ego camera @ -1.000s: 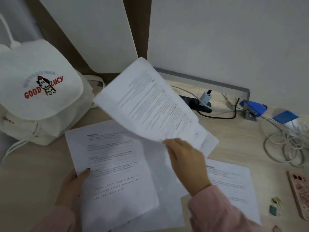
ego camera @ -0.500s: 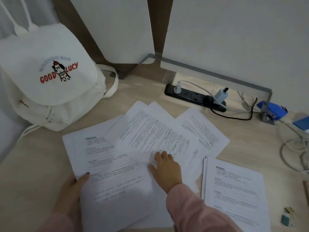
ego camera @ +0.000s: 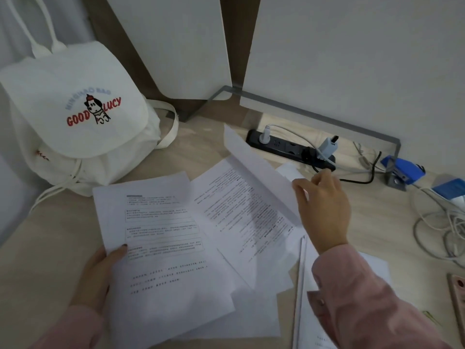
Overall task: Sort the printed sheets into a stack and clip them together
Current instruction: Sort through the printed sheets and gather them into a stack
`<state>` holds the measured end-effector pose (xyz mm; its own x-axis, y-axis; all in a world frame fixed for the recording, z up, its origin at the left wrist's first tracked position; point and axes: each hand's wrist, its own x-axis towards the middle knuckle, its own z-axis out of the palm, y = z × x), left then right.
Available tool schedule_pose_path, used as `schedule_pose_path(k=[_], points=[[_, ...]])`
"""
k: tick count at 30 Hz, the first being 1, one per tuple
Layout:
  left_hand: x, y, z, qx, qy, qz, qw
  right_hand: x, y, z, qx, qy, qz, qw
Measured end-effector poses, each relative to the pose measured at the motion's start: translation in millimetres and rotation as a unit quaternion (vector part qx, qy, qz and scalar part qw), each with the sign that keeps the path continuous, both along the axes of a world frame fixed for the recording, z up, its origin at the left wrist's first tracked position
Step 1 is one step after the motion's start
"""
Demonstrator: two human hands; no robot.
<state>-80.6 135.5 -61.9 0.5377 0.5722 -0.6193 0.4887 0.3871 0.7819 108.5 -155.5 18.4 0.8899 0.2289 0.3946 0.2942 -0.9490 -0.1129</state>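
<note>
The right hand [ego camera: 324,210] pinches the near edge of a lifted sheet [ego camera: 259,170], which tilts up over the counter [ego camera: 196,147]. The paper hides how the fingers lie behind it. The left hand [ego camera: 98,275] grips the left sheet [ego camera: 163,248] at its edge, thumb on top. Between the hands a middle sheet [ego camera: 241,217] lies flat, overlapping others. Such paper is likely light, limp and slick. It is best taken at an edge or corner with the thumb above, and the stack squared by tapping. The right sleeve [ego camera: 364,298] covers most of a further pile [ego camera: 302,273]. No clip can be made out. The right border cuts off a pink object [ego camera: 457,295].
</note>
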Motion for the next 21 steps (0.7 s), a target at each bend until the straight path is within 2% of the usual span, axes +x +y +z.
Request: schedule_pose_path(k=[3, 7, 11, 17, 21], points=[[0, 1, -1, -0.005, -0.005, 0.002, 1.000, -5, -5, 5, 0.006, 0.030, 0.010, 0.999], [-4, -1, -4, -0.002, -0.003, 0.011, 1.000, -29, 6, -22, -0.004, 0.103, 0.083, 0.991], [-8, -3, -5, 0.001, 0.003, 0.014, 1.000, -65, 26, -64, -0.081, 0.166, 0.146, 0.972], [-14, -5, -6, 0.004, 0.012, 0.024, 1.000, -86, 39, -110, -0.109, 0.207, 0.129, 0.964], [-18, -11, -1, -0.010, -0.014, 0.020, 1.000, -94, 40, -123, -0.075, 0.214, 0.130, 0.965]])
